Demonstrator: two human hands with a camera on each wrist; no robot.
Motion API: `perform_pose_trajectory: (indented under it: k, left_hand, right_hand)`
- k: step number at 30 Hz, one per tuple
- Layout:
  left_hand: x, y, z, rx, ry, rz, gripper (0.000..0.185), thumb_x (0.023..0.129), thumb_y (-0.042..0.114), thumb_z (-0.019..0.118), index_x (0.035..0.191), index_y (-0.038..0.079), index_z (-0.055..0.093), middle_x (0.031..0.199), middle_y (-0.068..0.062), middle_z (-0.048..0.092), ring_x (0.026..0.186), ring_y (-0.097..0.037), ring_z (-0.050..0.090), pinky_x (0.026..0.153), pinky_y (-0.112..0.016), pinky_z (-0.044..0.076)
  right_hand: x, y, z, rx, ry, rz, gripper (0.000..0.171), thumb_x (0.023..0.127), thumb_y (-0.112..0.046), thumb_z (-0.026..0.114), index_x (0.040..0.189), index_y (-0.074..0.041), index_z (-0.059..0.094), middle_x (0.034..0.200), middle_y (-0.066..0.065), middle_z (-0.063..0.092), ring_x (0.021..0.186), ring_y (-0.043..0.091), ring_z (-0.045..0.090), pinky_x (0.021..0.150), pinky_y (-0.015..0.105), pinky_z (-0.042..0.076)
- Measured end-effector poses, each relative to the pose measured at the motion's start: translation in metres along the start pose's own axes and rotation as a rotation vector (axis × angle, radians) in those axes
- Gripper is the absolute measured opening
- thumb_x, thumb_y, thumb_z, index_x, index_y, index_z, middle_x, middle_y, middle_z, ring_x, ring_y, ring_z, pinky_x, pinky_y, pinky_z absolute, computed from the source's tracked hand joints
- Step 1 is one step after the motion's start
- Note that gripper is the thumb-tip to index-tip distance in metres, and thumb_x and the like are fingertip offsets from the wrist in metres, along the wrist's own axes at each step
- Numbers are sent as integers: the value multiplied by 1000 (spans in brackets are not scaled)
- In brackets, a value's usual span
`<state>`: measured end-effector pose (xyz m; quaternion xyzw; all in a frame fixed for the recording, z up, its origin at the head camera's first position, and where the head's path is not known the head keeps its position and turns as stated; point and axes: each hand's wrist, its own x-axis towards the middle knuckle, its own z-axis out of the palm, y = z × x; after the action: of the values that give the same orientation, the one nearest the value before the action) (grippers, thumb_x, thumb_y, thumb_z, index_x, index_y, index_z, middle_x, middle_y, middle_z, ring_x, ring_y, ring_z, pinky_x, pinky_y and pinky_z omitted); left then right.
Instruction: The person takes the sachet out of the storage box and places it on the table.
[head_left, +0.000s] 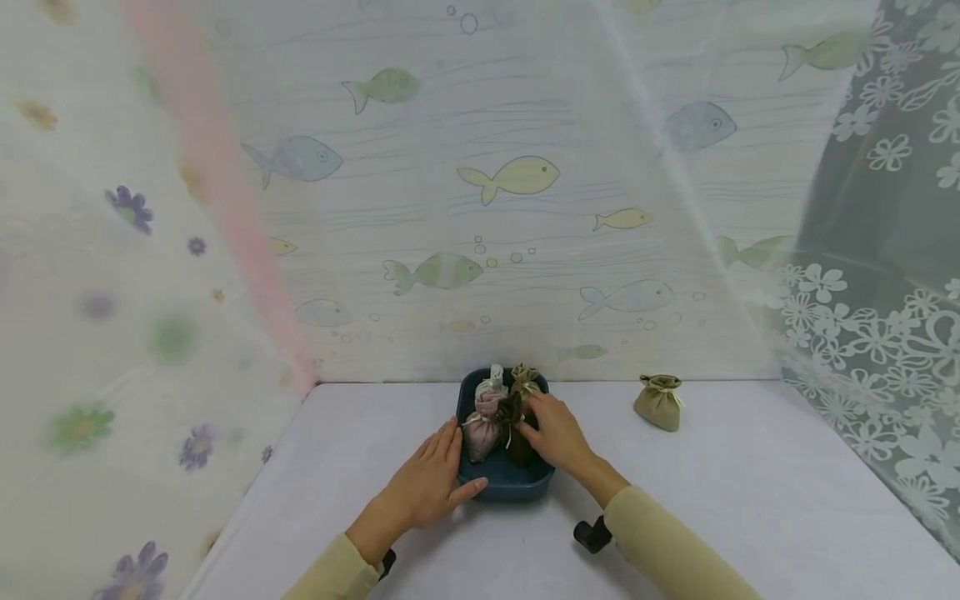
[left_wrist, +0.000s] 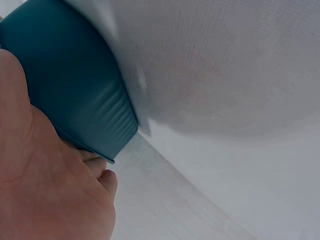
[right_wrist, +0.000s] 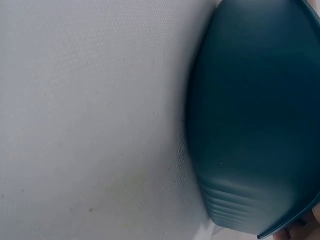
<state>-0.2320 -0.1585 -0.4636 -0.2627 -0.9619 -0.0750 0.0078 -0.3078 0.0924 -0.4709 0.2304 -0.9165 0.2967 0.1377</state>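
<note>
**Both hands at the blue tub of pouches**

Cream sleeves [head_left: 675, 542] sit closest to the head camera, one on each forearm, with a black wrist mount [head_left: 592, 535] under the right one.

Left hand [head_left: 427, 487]: flat against the near-left outer wall of the blue tub [head_left: 504, 487]. Fingers [head_left: 447, 442] are straight and relaxed along the tub's left side, and the thumb reaches to its near rim. Nothing is gripped. Left wrist view confirms it: palm [left_wrist: 45, 185] touching the tub wall [left_wrist: 75, 85], thumb tip just under the rim.

Right hand [head_left: 558, 437]: over the tub's right side, fingers curled down onto the dark brown pouch [head_left: 513, 417] inside. It looks like a pinch at the pouch's tied neck, though the contact point itself is hidden by the knuckles. Right wrist view shows only the tub's outer wall [right_wrist: 255, 125] and the table [right_wrist: 90, 110]; a fingertip barely enters the bottom corner.

Tub contents, relative to the right fingers:
- pink pouch [head_left: 482, 433] just left of them, touching the dark brown one
- pale grey-white pouch [head_left: 493, 382] beyond, at the far-left corner
- olive-brown pouch [head_left: 525, 377] just beyond the fingertips, at the far wall

Tan pouch [head_left: 659, 402] stands upright on the white table [head_left: 750, 483], well apart to the right of the right hand and outside the tub.

Fish-print curtain [head_left: 510, 175] hangs behind the table.
</note>
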Motion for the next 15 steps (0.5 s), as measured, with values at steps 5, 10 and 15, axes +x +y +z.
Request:
perform_pose_trajectory:
  k: [5,10,15]
  left_hand:
    - [0,0,1,0,-19,-17,102,101,75,28,158,-9,23,168,-25,13,156,-37,16,124,-51,23]
    - [1,-2,3,3,-29,-31,103,100,75,30,159,-8,23,168,-24,12,156,-36,16,124,-51,22]
    - [3,-3,4,15,-21,-31,103,99,77,28,159,-7,22,169,-23,11,156,-34,14,124,-49,21]
  right_hand:
    - [-3,-1,-1,62,4,22,14,93,-10,74,105,-4,69,106,10,68,102,30,65,89,49,55]
    - [-5,-5,-9,144,33,25,16,93,-7,74,108,-2,69,106,11,68,102,30,65,90,49,55]
    - [-5,-10,-22,192,58,4,14,93,-6,74,105,-3,68,102,10,67,98,28,65,86,48,56]
